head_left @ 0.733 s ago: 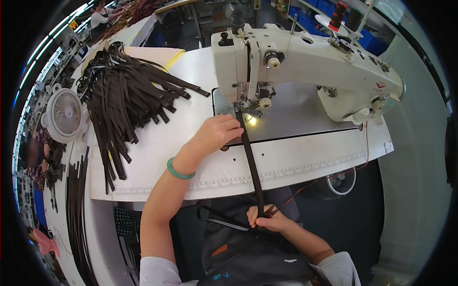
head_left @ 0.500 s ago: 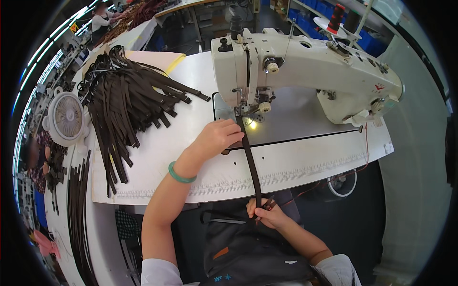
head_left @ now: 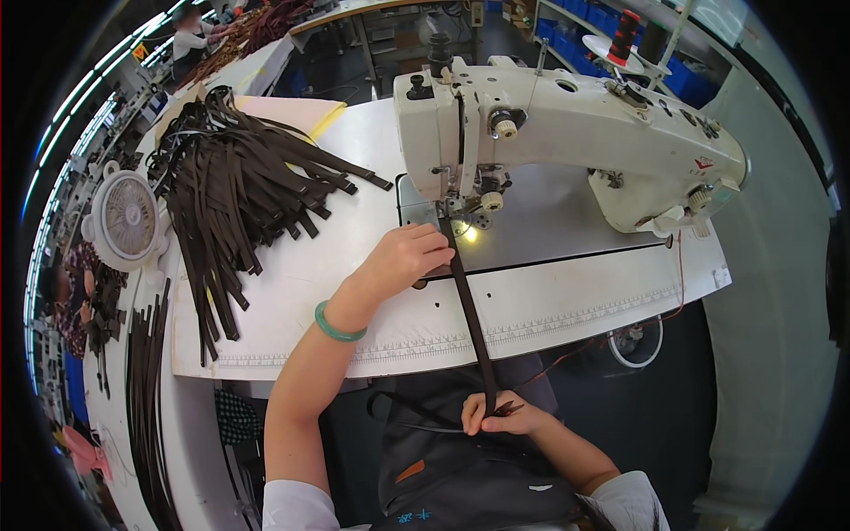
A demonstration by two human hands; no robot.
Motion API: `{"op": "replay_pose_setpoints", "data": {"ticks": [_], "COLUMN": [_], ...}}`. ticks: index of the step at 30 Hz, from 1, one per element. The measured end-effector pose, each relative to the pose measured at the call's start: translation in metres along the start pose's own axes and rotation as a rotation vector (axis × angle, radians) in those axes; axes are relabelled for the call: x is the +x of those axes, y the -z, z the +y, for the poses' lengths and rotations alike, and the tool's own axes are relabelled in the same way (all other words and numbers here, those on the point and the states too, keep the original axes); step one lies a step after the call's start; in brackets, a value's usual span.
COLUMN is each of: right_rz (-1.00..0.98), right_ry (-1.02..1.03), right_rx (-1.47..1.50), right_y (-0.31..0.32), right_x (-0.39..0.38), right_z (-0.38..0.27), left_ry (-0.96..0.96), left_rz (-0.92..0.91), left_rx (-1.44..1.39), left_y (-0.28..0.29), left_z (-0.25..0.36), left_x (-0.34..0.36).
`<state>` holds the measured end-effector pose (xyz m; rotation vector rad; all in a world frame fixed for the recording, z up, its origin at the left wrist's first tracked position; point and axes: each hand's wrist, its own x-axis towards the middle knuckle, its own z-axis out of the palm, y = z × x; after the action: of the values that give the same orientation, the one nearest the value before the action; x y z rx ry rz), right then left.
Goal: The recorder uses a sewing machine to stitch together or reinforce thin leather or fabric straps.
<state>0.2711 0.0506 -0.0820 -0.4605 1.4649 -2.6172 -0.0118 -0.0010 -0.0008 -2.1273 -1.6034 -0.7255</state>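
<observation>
A long, flat, dark brown strap runs from beneath the needle area of a cream-coloured metal sewing machine toward the near side, crossing the near edge of a white tabletop with printed ruler markings. The left hand, below a green ring-shaped bangle, has its bent fingers on the strap just nearer than the needle area; whether they pinch it or only press on it, I cannot tell. The right hand grasps the strap nearer still, above a dark grey cloth apron; a small reddish-brown object also shows at its fingers, its kind unclear. Left of the machine lies a thick bundle of dark brown flat strips. Farther left stands a round white plastic fan. On the far right rises a red-and-black thread spool.
</observation>
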Motion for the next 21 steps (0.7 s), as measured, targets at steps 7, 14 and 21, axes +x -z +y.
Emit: {"op": "replay_pose_setpoints", "data": {"ticks": [7, 14, 21], "right_rz": [-0.241, -0.082, 0.332], "right_ry": [-0.058, -0.077, 0.042], "right_rx": [-0.110, -0.029, 0.155], "right_y": [-0.006, -0.004, -0.005], "right_x": [-0.010, -0.003, 0.021], "right_z": [-0.005, -0.003, 0.001], "left_ry": [0.035, 0.015, 0.008], "left_rz": [-0.023, -0.013, -0.024], "left_rx": [0.001, 0.002, 0.004], "left_y": [0.000, 0.002, 0.001], "left_z": [0.002, 0.002, 0.002], "left_x": [0.000, 0.001, 0.000]}}
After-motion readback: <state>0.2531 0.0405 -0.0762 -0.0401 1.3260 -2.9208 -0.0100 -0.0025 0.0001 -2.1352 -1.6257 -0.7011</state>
